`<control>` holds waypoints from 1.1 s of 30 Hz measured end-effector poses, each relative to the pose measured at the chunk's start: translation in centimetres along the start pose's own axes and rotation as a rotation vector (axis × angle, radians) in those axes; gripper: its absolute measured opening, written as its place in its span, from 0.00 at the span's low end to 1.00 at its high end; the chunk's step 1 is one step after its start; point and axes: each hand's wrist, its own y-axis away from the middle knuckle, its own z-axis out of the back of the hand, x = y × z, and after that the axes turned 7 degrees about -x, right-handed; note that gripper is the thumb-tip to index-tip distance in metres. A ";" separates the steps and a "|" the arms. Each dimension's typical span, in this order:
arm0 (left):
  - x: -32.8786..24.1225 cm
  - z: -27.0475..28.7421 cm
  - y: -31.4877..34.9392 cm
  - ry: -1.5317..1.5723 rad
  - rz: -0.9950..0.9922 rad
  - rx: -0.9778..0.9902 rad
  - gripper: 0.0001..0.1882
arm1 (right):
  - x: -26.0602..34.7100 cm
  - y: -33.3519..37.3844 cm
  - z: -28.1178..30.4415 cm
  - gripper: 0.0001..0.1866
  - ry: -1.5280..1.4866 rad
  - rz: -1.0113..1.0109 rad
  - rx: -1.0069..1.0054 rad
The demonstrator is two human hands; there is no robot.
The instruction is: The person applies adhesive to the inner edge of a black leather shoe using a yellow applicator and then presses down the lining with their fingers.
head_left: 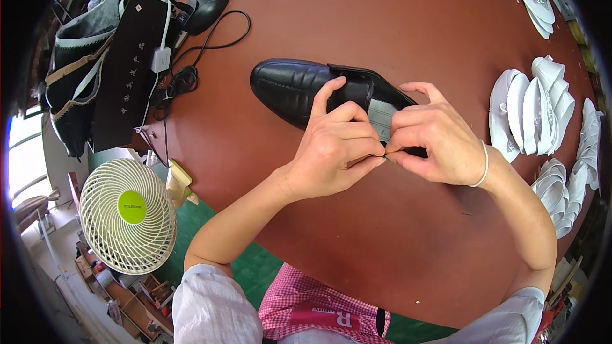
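Observation:
A black leather loafer [290, 92] lies on the reddish-brown table, toe pointing left and opening to the right. Inside its opening a pale, lined insole or paper [380, 118] shows. My left hand [338, 143] reaches over the shoe's near side, index finger resting on the upper, thumb and other fingers pinched at the opening's near edge. My right hand [437, 137] pinches at the same edge, its fingertips almost meeting the left ones. What the fingertips grip seems to be the shoe's rim; the heel is partly hidden behind my right hand.
White shoe inserts [532, 105] stand in stacks along the table's right side. At the far left are a black box [127, 70], a black device on a stand [207, 6] and coiled cables [185, 83]. A white fan [127, 216] stands beyond the table's left edge.

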 end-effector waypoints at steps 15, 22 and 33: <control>0.2 0.1 -0.4 -0.011 -0.033 0.010 0.09 | -1.2 -1.0 1.1 0.04 -0.095 -0.028 0.143; 0.0 -1.1 0.0 0.030 -0.014 -0.039 0.07 | -0.5 -0.1 0.1 0.02 0.160 0.178 -0.021; -0.9 -0.5 0.5 0.097 0.072 0.015 0.05 | 0.2 1.3 -1.3 0.04 0.186 0.131 -0.063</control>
